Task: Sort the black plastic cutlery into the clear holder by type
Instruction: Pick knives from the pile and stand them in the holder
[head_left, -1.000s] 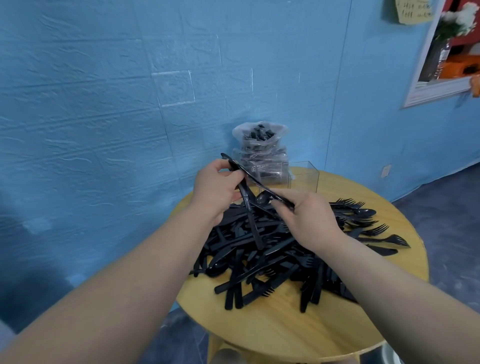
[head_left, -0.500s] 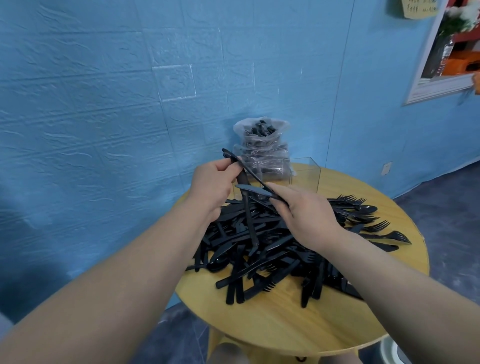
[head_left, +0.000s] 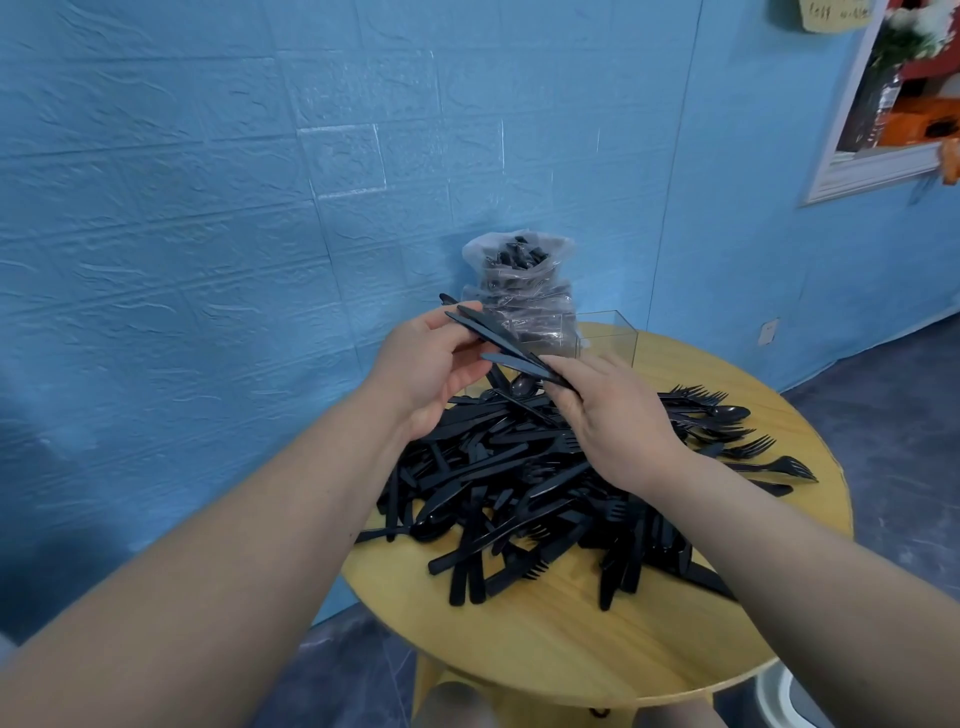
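Black knives (head_left: 501, 340) between curled fingers (head_left: 470, 358) of both hands.

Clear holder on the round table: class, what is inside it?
The clear holder looks empty in its right compartment. Its left part is hidden behind the hands and the knives they hold.

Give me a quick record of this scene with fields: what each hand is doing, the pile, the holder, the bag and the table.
left hand: pinches the upper ends of several black plastic knives
right hand: grips the lower ends of the same knives
pile of loose black plastic cutlery: mixed forks, knives and spoons, unsorted
clear plastic holder: behind the hands; contents unclear
clear plastic bag of black cutlery: upright against the wall
round wooden table: carries everything
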